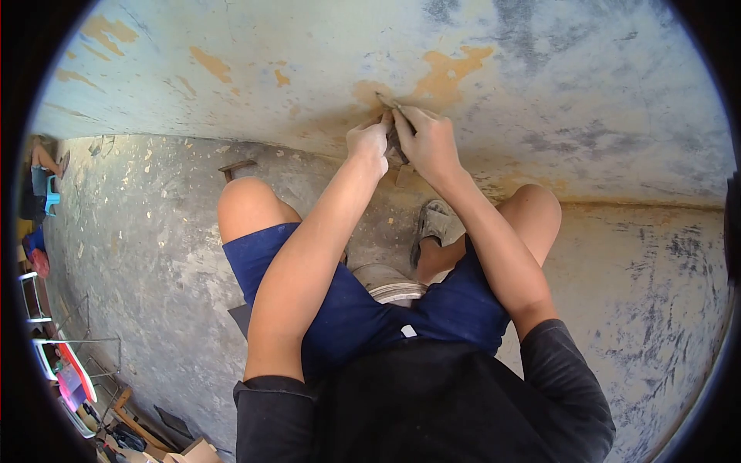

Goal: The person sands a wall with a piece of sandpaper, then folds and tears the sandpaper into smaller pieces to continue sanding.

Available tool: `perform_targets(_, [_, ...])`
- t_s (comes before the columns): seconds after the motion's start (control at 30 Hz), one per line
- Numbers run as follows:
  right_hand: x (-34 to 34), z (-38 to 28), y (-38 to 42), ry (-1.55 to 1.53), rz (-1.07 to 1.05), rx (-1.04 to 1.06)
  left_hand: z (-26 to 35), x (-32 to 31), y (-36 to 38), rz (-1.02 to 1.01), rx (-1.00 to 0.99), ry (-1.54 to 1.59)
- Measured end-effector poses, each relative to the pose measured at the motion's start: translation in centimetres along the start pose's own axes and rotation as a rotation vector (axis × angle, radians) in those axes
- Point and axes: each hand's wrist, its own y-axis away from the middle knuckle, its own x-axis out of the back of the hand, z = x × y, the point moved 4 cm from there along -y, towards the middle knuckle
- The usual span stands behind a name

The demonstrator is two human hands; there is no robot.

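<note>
Both of my hands work close together at the peeling wall [340, 46], just over an orange bare patch [374, 92]. My right hand [428, 145] is closed on a thin, scraper-like tool [387, 100], its tip pointing up and left against the wall. My left hand [367, 143] meets it from the left, fingers closed and whitened with dust. Between the palms shows a dark piece [397, 145], mostly hidden by the fingers. I cannot tell whether the left fingers grip the tool or this dark piece.
Between my legs shows the pale rim of a bucket [397, 292]. A brown flat object [237, 167] lies on the grey speckled floor [154, 255] near the wall. Chairs [73, 370], a cardboard box [197, 451] and clutter stand at far left, with a person's leg [48, 160] beyond by a blue stool [52, 197].
</note>
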Motion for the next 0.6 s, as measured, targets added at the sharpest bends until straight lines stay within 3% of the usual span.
perform_targets(0.1, [0.0, -1.0, 0.5, -0.013, -0.014, 0.004, 0.5, 0.2, 0.5, 0.058, -0.004, 0.053])
perform_targets(0.23, [0.2, -0.3, 0.7, -0.027, 0.026, -0.022, 0.2, 0.3, -0.2, -0.029, 0.014, -0.033])
perform_targets(0.27, [-0.7, 0.5, 0.8, -0.017, -0.043, -0.007, -0.2, 0.4, -0.5, -0.032, 0.014, -0.033])
perform_targets(0.33, [-1.2, 0.4, 0.7, -0.015, -0.108, 0.014, -0.4, 1.3, -1.0, 0.1, 0.05, -0.131])
perform_targets(0.5, [1.9, -0.6, 1.2, 0.089, -0.166, -0.277, -0.1, 1.2, 0.3, 0.056, 0.057, -0.256])
perform_targets(0.6, [2.4, 0.0, 0.7, 0.011, -0.155, -0.319, 0.3, 1.6, 0.3, 0.093, -0.018, -0.412])
